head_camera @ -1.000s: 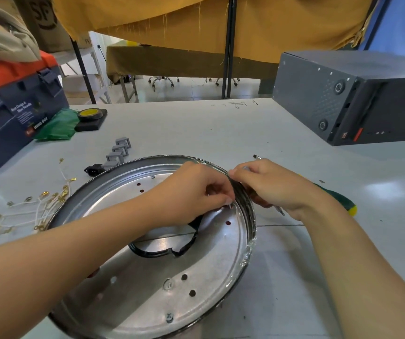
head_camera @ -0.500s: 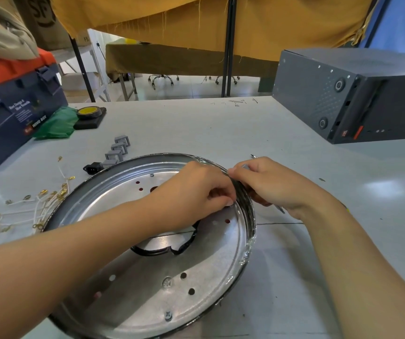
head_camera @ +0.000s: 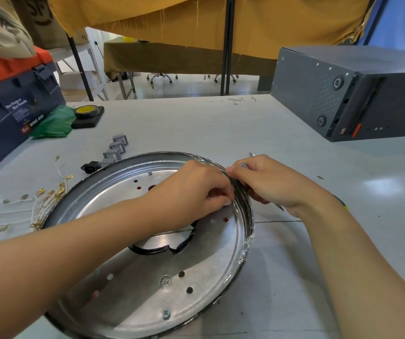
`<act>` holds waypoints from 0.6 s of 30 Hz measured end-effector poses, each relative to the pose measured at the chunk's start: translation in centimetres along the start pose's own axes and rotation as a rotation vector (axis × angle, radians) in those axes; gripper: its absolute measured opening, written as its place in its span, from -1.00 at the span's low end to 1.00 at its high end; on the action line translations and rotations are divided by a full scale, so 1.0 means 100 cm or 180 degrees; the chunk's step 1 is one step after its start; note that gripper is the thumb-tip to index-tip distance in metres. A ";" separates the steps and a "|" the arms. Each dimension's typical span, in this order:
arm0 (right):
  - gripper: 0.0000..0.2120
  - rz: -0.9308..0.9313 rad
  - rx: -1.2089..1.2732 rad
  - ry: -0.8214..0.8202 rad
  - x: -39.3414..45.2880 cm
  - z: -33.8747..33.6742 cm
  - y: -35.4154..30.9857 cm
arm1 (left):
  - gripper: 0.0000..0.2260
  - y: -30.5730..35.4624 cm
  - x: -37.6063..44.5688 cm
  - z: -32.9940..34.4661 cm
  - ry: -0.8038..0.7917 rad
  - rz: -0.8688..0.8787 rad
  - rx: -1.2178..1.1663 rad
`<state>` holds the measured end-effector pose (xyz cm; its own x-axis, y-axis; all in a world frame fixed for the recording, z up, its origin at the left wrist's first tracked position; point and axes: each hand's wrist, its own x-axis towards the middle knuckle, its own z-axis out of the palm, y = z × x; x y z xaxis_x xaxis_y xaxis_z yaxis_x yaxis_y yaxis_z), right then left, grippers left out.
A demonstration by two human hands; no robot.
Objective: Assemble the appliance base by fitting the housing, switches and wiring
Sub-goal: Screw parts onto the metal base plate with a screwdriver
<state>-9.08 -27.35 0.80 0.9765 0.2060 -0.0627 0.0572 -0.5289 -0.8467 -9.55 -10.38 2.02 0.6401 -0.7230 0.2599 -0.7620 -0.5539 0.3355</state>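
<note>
On table: round silvery housing (head_camera: pixel 147 302), holed, black-rimmed; both hands pinching rim

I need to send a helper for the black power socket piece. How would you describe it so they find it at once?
Start at the big round metal housing in the middle of the table. Just beyond its far-left rim runs a short row of grey switches. The power socket lies at the near end of that row, beside the rim: the only black part there.
</note>
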 end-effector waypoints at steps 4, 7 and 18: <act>-0.68 -0.0008 -0.0068 0.0043 0.000 0.000 0.001 | -0.93 -0.001 0.000 0.002 0.0076 -0.0130 -0.0144; -0.67 -0.0044 -0.0061 0.0043 0.000 0.000 0.001 | -0.91 0.000 0.000 0.004 0.0145 -0.0171 -0.0138; -0.60 -0.0174 -0.0106 0.0154 0.002 0.001 0.003 | -0.94 -0.005 -0.001 0.006 0.0180 -0.0411 -0.0511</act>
<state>-8.93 -27.41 0.55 0.9806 0.1957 0.0094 0.1168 -0.5453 -0.8300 -9.33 -10.25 1.26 0.7393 -0.6234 0.2544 -0.6507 -0.5644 0.5080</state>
